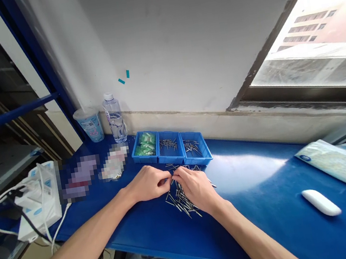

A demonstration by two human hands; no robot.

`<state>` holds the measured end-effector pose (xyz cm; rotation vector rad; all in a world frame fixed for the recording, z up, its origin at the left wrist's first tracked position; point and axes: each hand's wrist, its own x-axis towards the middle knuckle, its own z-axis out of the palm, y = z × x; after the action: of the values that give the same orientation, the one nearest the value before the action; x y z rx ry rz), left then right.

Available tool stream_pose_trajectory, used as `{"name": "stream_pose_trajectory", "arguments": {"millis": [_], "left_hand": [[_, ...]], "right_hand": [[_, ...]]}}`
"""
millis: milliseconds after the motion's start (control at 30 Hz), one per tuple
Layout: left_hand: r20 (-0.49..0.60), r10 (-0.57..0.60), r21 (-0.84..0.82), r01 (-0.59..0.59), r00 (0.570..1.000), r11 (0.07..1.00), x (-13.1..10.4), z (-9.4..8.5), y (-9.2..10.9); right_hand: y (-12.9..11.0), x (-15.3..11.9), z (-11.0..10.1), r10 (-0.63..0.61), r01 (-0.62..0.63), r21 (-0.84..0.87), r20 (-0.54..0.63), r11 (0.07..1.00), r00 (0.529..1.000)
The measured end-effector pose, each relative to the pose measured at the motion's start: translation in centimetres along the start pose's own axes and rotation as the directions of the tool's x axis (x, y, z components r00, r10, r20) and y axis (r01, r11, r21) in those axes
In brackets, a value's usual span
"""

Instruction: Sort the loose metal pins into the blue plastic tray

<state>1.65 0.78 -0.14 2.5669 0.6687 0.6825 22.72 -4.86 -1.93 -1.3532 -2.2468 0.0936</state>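
My left hand is closed in a pinch, thumb against forefinger. Its fingertips meet those of my right hand, which is also pinched closed. Whatever lies between the fingertips is too small to make out. Under and beside my right hand a loose pile of thin metal pins spreads over the blue table; the hand hides part of it. Just beyond the hands stand three joined blue bins. The left bin holds green packets; the middle bin and right bin hold more metal pins.
Behind the bins stands a water bottle beside a lidded cup. A white power strip with cables lies at the left. To the right are a white rounded object and a plastic-wrapped package.
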Motion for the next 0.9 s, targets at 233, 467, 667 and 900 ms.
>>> {"name": "stream_pose_trajectory", "arguments": {"millis": [233, 467, 667, 900], "left_hand": [[0.006, 0.002, 0.006, -0.002, 1.000, 1.000, -0.10, -0.17, -0.31], [-0.004, 0.005, 0.010, -0.005, 1.000, 1.000, -0.01, -0.41, -0.17], [-0.017, 0.020, 0.042, -0.019, 1.000, 0.999, -0.03, -0.39, -0.21], [-0.025, 0.000, 0.034, 0.001, 1.000, 0.999, -0.11, -0.40, -0.37]], "right_hand": [[-0.29, -0.05, -0.70, -0.087, 0.087, 0.073, 0.001, 0.994, 0.996], [0.10, 0.00, -0.29, -0.070, 0.070, 0.017, -0.030, 0.997, 0.997], [0.00, 0.42, 0.00, -0.042, 0.041, -0.033, -0.011, 0.999, 0.999], [-0.07, 0.46, -0.20, -0.038, 0.038, -0.010, -0.015, 0.999, 0.999]]}}
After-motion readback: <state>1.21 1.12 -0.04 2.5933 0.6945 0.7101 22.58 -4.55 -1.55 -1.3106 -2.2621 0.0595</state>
